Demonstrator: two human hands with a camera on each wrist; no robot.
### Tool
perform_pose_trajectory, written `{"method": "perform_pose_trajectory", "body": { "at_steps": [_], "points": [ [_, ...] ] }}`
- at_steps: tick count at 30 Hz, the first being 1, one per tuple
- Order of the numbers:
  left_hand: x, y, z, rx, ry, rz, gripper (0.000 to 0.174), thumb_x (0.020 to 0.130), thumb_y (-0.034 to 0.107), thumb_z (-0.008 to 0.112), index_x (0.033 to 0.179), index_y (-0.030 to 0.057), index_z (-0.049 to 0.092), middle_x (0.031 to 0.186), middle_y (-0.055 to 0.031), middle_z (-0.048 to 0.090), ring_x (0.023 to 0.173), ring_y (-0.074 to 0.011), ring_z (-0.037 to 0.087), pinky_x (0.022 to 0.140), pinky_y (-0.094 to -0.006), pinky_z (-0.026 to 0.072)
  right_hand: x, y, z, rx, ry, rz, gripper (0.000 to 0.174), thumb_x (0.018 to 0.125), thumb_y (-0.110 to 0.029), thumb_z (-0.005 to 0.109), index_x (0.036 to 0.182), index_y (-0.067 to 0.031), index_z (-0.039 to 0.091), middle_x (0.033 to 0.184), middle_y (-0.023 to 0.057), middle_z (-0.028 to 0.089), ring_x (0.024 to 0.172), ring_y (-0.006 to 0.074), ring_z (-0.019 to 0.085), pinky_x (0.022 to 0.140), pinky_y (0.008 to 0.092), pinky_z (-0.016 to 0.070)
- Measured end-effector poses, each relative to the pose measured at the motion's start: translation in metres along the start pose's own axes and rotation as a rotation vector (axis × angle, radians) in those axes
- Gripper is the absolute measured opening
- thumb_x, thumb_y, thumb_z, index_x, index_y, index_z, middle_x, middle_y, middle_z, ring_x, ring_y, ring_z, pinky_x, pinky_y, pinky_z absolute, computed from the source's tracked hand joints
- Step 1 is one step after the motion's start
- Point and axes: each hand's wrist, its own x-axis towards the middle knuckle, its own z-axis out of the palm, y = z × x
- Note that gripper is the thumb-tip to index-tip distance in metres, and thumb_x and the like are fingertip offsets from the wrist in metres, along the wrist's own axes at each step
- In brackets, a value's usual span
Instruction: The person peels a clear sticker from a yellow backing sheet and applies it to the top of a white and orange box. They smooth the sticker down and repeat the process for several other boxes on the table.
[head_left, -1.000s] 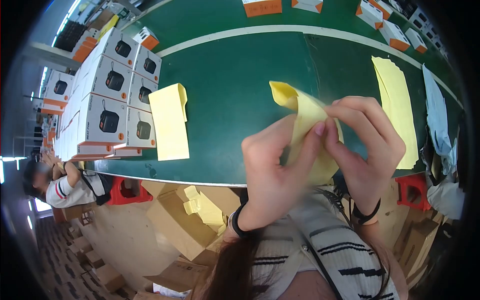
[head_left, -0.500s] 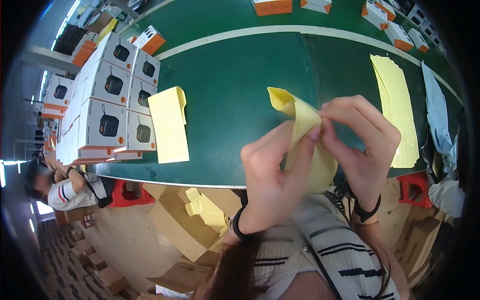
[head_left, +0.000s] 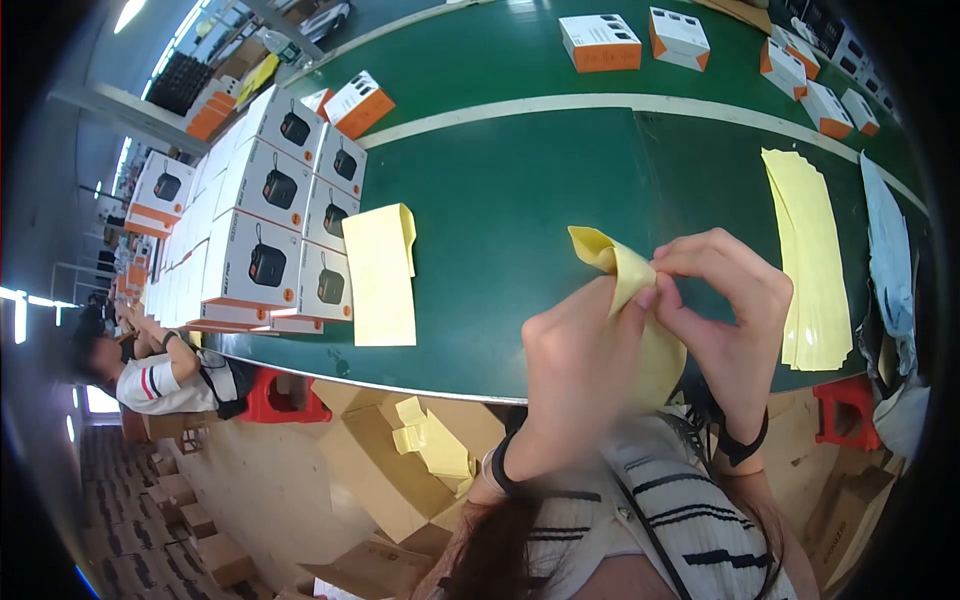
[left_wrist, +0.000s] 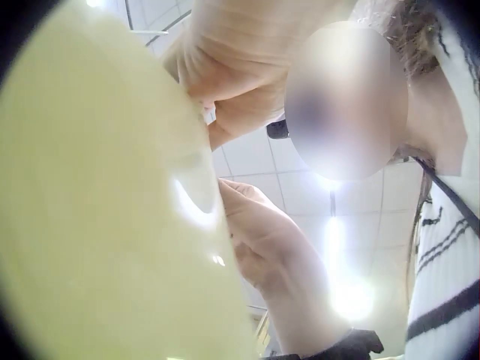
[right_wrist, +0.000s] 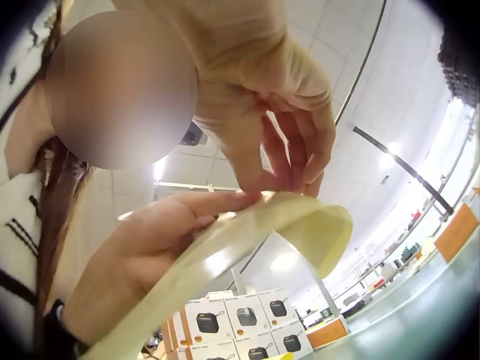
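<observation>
A yellow sheet (head_left: 662,365), curled over at its top, is held upright above the front of the green table. The left hand (head_left: 580,375) grips its left side, thumb near the upper edge. At that same edge the right hand (head_left: 735,310) pinches the sheet between thumb and fingertips, close to the left thumb. In the left wrist view the sheet (left_wrist: 112,195) fills the left side, with the right hand (left_wrist: 274,247) beyond it. The right wrist view shows the curled sheet (right_wrist: 315,225) under the fingertips of the right hand (right_wrist: 262,90), the left hand (right_wrist: 142,247) below.
Stacked white boxes (head_left: 255,200) stand at the left beside a folded yellow sheet (head_left: 380,285). Yellow sheets (head_left: 808,260) and a grey-blue bag (head_left: 888,250) lie at the right. White-orange boxes (head_left: 600,45) stand behind. An open carton (head_left: 380,470) is below the table; another person (head_left: 160,380) sits left.
The head view has shifted, so the table scene appears lower and farther right. Both hands still hold the sheet, and the left hand has turned slightly, its back showing more.
</observation>
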Motion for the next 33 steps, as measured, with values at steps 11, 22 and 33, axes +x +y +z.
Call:
{"method": "perform_pose_trajectory", "body": {
  "at_steps": [11,22,33],
  "points": [
    [0.002,0.007,0.003,-0.237,0.067,0.025,0.009,0.092,0.003,0.064,0.094,-0.005,0.068,0.071,-0.0072,0.065,0.059,-0.0104,0.059,0.053,-0.0259,0.0446,-0.004,-0.007,-0.014,0.058,0.007,0.028,0.021,0.069,0.007,0.073,0.089,0.0009,0.07,0.082,0.0084,0.067,0.07,0.0195,0.065,0.066,0.0252,0.0518],
    [-0.01,0.008,0.001,-0.208,0.057,0.045,0.012,0.092,0.0,0.062,0.1,-0.0078,0.068,0.077,-0.0099,0.067,0.061,-0.0115,0.059,0.055,-0.0266,0.046,-0.002,-0.007,-0.014,0.088,-0.021,0.011,0.02,0.066,0.009,0.071,0.083,0.0007,0.067,0.079,0.0056,0.064,0.069,0.0171,0.061,0.06,0.027,0.0482],
    [-0.009,-0.008,-0.021,-0.568,-0.04,0.068,0.03,0.09,-0.009,0.061,0.12,-0.0107,0.057,0.106,-0.0116,0.068,0.097,-0.0131,0.064,0.083,-0.0246,0.0517,0.008,0.003,-0.027,0.816,-0.246,0.506,0.089,0.079,-0.022,0.078,0.149,0.005,0.029,0.119,0.0113,0.063,0.106,0.0156,0.063,0.09,0.0247,0.047]
  ]
}}
